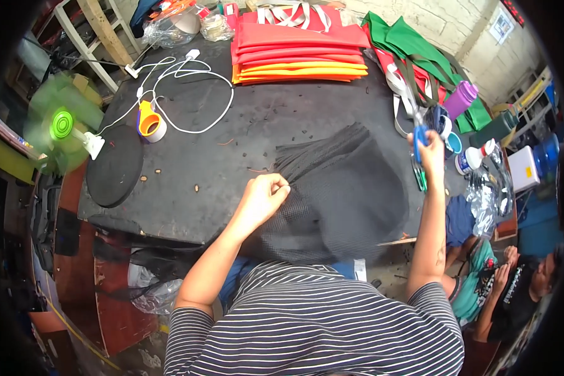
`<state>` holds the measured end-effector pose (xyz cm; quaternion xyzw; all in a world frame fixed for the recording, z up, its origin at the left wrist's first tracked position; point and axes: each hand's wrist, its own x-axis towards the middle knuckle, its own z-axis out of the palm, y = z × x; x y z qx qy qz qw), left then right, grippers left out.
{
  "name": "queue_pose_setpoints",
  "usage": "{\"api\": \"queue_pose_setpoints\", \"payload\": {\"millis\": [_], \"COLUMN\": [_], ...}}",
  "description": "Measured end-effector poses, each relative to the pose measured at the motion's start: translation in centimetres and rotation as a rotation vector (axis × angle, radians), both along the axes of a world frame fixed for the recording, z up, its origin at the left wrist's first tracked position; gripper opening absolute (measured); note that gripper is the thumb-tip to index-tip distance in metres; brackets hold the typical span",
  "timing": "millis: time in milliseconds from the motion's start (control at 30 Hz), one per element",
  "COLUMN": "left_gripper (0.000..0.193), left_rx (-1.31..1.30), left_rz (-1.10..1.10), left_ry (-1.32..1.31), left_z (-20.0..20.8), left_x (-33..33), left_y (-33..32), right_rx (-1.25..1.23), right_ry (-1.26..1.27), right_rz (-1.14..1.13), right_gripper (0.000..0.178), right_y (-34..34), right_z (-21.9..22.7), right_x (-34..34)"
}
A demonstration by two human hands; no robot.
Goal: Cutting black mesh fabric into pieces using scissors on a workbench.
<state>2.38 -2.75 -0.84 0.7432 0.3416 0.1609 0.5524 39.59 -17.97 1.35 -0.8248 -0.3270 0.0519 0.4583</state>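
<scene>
Black mesh fabric [348,188] lies gathered in front of me, partly on the table and partly over its front edge. My left hand [266,191] is closed, pinching the left side of this mesh. Off to the right, my right hand [429,150] grips a pair of scissors [420,143] by the blue handles, blades pointing away from me. The blades look slightly blurred. Just below that hand lies a small green-handled tool [421,178], whose kind I cannot make out. The mesh and the scissors are apart.
A dark table [200,169] holds stacked red and orange bags [301,53], green fabric [413,47], a purple bottle [461,100], a yellow tape dispenser [149,122], a white cable [230,100] and a black disc [114,166]. A green fan [62,125] stands left. Another person [520,288] sits at right.
</scene>
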Motion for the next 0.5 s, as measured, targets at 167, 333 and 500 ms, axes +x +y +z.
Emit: {"api": "queue_pose_setpoints", "payload": {"millis": [167, 333, 500], "left_gripper": [0.009, 0.010, 0.014], "left_rx": [0.038, 0.174, 0.657], "left_rz": [0.052, 0.116, 0.230], "left_ry": [0.025, -0.034, -0.114], "left_z": [-3.0, -1.5, -1.9], "left_x": [-0.4, 0.1, -0.1], "left_y": [0.9, 0.0, -1.4], "right_rx": [0.072, -0.181, -0.275], "right_ry": [0.499, 1.006, 1.178], "right_rz": [0.458, 0.783, 0.785], "right_gripper": [0.042, 0.045, 0.041], "right_y": [-0.4, -3.1, -4.3], "right_z": [-0.5, -1.8, -1.7], "right_x": [-11.6, -19.4, -22.0]}}
